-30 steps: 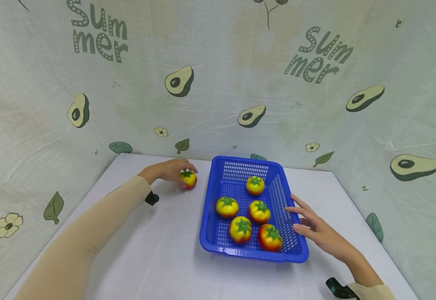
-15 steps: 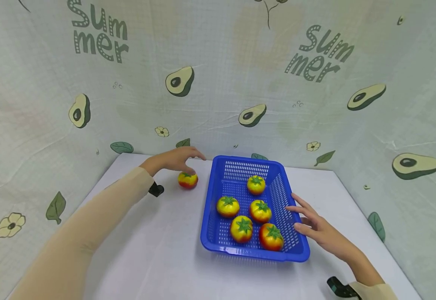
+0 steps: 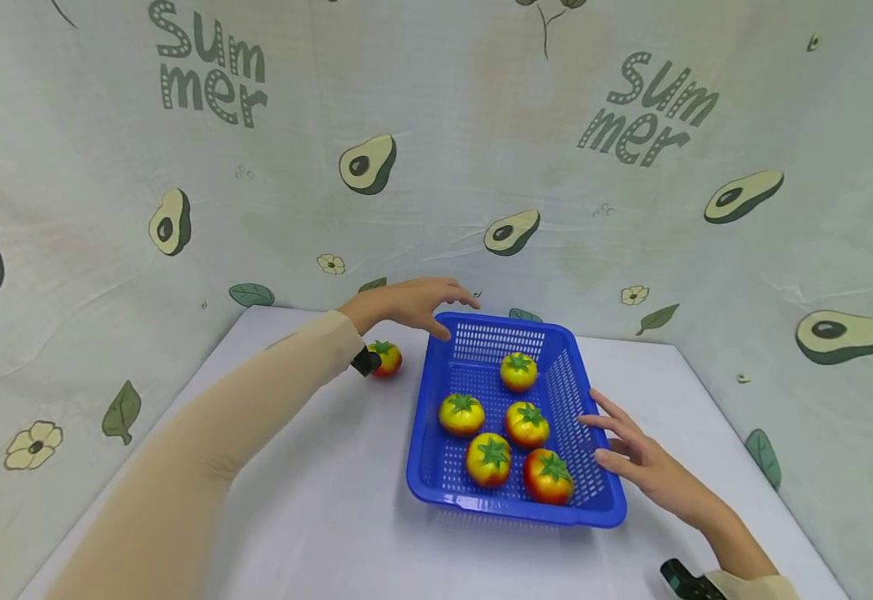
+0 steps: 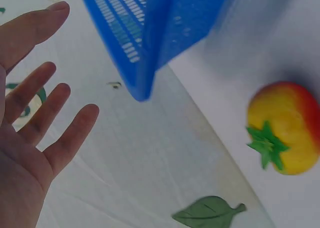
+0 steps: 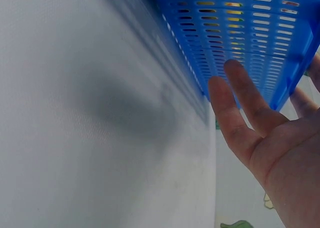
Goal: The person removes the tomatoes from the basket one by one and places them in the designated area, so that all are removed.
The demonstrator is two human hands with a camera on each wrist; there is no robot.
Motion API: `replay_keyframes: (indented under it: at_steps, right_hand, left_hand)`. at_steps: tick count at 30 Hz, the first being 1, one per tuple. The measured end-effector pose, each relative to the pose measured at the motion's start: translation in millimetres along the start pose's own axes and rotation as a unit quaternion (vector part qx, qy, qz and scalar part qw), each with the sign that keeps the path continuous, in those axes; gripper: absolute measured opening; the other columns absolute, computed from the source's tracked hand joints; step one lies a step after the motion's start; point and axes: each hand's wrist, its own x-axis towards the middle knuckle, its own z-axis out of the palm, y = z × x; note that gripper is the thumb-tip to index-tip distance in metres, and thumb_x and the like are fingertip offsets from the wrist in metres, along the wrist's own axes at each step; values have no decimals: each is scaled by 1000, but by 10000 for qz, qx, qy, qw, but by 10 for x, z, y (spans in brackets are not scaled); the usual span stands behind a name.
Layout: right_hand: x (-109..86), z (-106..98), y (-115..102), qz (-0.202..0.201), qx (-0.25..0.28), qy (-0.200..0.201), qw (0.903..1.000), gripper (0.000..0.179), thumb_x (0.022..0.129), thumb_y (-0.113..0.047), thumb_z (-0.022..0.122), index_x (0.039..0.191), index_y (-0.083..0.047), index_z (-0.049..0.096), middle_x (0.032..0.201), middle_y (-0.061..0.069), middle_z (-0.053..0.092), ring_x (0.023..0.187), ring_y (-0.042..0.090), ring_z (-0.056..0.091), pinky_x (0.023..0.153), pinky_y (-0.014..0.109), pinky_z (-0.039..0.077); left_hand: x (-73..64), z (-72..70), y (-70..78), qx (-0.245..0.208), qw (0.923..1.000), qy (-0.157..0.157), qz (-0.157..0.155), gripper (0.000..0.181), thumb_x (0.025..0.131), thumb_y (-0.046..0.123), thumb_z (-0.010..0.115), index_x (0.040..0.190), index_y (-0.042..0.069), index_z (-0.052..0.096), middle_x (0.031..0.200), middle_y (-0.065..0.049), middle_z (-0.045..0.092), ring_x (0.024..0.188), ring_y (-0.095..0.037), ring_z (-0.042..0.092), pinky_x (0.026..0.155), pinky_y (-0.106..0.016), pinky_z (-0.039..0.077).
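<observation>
In the head view my left hand [image 3: 415, 303] hovers at the back left corner of a blue plastic basket [image 3: 511, 507], its fingers spread and holding nothing. Behind its wrist, on the table, lies a single yellow-and-red tomato [image 3: 388, 360] with a green star-shaped top. That tomato [image 4: 285, 129] shows fully in the left wrist view, well apart from the fingers. My right hand [image 3: 654, 468] is at the basket's right side with loosely extended fingers by the rim. In the right wrist view, two fingers [image 5: 245, 88] lie along the outside of the slotted wall; exact contact is unclear.
Several similar tomatoes [image 3: 488, 460] sit inside the basket, mostly toward its front. A white table [image 3: 316, 517] carries everything. Behind it and at both sides hangs a pale cloth [image 3: 421, 233] printed with avocados and leaves.
My left hand has let go of the lone tomato, lifted, and moved right to the basket's back left corner. The tomato stays on the table. My right hand keeps its place.
</observation>
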Motion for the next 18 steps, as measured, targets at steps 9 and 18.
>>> replay_keyframes:
  at_steps: [9, 18]
  right_hand:
    - [-37, -18, -11, 52, 0, 34, 10000, 50, 109, -20, 58, 157, -12, 49, 178, 15, 2, 134, 56, 54, 96, 54, 61]
    - [-28, -17, -33, -36, 9, 17, 10000, 50, 109, -20, 59, 157, -10, 49, 178, 17, 2, 133, 55, 54, 97, 57, 60]
  left_hand:
    - [412, -44, 381, 272, 9986, -177, 427, 64, 95, 28, 82, 154, 26, 55, 156, -2, 52, 143, -23, 50, 119, -43, 44]
    - [684, 129, 502, 376, 9966, -382, 627, 68, 95, 26, 82, 156, 21, 54, 159, -6, 50, 145, -27, 48, 121, -45, 42]
